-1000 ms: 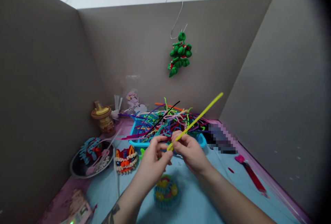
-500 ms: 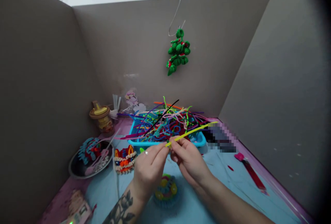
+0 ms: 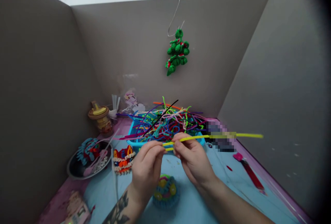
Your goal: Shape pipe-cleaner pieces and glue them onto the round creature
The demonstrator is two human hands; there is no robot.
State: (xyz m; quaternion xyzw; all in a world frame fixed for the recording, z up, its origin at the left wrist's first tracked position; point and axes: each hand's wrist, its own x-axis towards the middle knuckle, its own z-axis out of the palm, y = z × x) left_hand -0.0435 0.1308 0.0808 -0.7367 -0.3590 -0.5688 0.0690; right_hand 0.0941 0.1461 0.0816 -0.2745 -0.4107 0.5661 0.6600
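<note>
A yellow pipe cleaner is stretched between my two hands, its long free end pointing right. Between the fingertips it shows as two strands side by side. My left hand pinches it at the left. My right hand grips it between thumb and fingers a short way to the right. Below the hands, on the blue cloth, sits a round fuzzy piece in blue, yellow, pink and green. Left of my left hand stands an orange, red and cream pipe-cleaner piece.
Behind the hands, a blue tray overflows with coloured pipe cleaners. At left are a dark bowl and a lidded cup. A red-handled tool lies right. A green ornament hangs on the grey back panel.
The pipe cleaner's free end has swung down and reaches further right. My hands have moved slightly apart, and two strands now show between them.
</note>
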